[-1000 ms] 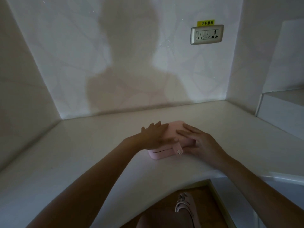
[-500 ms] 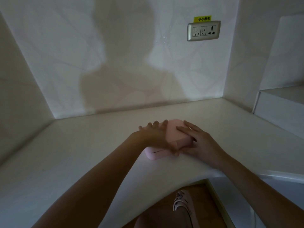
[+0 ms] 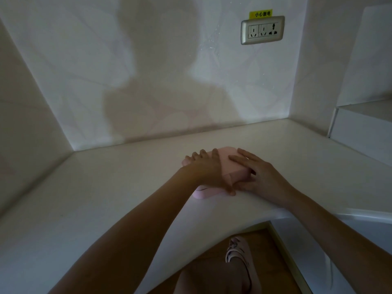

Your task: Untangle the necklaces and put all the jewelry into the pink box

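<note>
The pink box (image 3: 234, 166) lies on the white counter (image 3: 127, 187), near its front edge. Its lid is down, with a thin dark gap along the front left. My left hand (image 3: 206, 169) lies across the lid's left part, fingers curved over the far edge and thumb pressed at the front by the clasp tab. On the right side rests my right hand (image 3: 259, 176), its fingers straight on the lid. No necklace or other jewelry is in sight.
The counter sits in an alcove with walls at the left, back and right. A wall socket (image 3: 262, 30) is up on the back wall. A raised white ledge (image 3: 360, 128) stands at the right. Below the counter edge show my foot in a sandal (image 3: 238, 251) and a wooden floor.
My left thumb has slid down over the clasp at the box's front, and its fingers have curved over the far edge. The right hand has stayed on the lid.
</note>
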### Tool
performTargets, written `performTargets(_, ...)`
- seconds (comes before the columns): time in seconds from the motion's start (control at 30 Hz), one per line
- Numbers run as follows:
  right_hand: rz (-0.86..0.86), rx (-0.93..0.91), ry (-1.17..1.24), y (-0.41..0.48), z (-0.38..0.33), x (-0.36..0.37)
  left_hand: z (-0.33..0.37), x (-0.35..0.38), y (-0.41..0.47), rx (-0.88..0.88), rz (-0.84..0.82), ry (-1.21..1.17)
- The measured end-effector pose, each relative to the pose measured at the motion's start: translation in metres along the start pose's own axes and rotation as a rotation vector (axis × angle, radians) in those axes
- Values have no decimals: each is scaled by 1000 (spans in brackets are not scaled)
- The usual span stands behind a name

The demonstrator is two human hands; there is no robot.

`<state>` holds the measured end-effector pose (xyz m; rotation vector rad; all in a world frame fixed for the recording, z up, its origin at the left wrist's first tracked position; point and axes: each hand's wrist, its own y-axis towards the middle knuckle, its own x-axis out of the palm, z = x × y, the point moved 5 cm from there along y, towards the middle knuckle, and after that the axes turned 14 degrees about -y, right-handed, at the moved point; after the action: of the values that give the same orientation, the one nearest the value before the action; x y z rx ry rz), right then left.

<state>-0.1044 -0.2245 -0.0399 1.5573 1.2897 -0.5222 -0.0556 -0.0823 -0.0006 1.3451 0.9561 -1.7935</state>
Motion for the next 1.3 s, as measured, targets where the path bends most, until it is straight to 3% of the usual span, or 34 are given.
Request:
performTargets(0.27, -6, 41, 60, -2, -1, -2, -5, -6, 3, -11, -97, -38)
performTargets(0.83, -14, 59, 87, -5, -5, -6, -1, 1, 2, 6, 6, 31)
performTargets(1.0, 0, 101, 164, -5, -2, -6, -15, -4, 0, 58, -19, -48)
performTargets(1.1, -41, 176, 333, -1, 4, -3, -42, -7, -6, -87, -52, -151)
performTargets(1.17, -96, 235, 482, 4, 8, 4, -63, -5, -13, -180, -21, -281)
performTargets(1.23, -140, 279, 586, 11, 10, 12, -78, -5, -18, -160, 20, -361)
performTargets(1.3, -160, 267, 521, 23, 8, 17, -91, -10, -16, -105, 112, -408)
